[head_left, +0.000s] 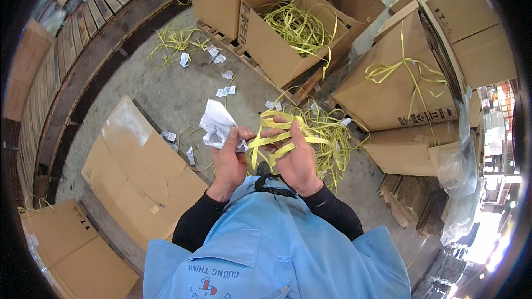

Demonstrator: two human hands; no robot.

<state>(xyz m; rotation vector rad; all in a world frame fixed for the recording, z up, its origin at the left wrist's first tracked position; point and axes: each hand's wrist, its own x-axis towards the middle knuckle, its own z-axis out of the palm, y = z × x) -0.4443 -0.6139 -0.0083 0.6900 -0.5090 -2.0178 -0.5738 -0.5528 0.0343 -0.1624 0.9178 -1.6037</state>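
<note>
My left hand [228, 161] pinches a crumpled sheet of white paper [217, 122] between thumb and fingers. Beside it, my right hand [297, 165] holds a loose bundle of flat yellow strapping [256, 145], its loops passing around and between the fingers. The two hands are close together in front of my chest, fingertips nearly meeting. Below and behind the right hand, a tangled pile of yellow strapping [339, 152] lies on the concrete floor.
An open carton [288, 69] full of yellow strapping stands ahead on a pallet, beside a carton of cardboard scraps [219, 8]. A flat cardboard sheet [133, 169] lies at left. Paper scraps [226, 91] litter the floor. Large cartons [388, 91] stand at right.
</note>
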